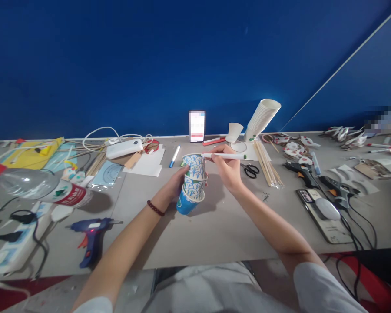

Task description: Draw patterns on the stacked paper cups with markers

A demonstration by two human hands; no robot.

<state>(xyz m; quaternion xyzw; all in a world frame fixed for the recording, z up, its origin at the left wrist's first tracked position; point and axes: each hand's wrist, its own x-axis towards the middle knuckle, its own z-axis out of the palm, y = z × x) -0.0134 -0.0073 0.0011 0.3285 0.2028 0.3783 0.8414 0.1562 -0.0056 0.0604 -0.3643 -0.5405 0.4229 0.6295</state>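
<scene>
My left hand (pixel 175 186) is closed around the side of a column of paper cups (pixel 195 167) with a blue-and-white wave and tree pattern. At the bottom of the column is a blue paper cup (pixel 186 204), tilted toward me. A white marker (pixel 226 155) with a green end lies in the closed fingers of my right hand (pixel 227 171). Its tip end is at the upper right rim of the top cup; whether it touches cannot be told. Part of the cups is hidden behind my left fingers. A second marker (pixel 175 156), white and blue, lies beyond my left hand.
A phone (pixel 197 126) stands against the blue wall. Right: a leaning stack of white cups (pixel 263 117), black scissors (pixel 250 170), wooden sticks (pixel 267 165) and black glue guns (pixel 337 191). Left: a blue glue gun (pixel 91 237), a bottle (pixel 48 187) and a power strip (pixel 22 243).
</scene>
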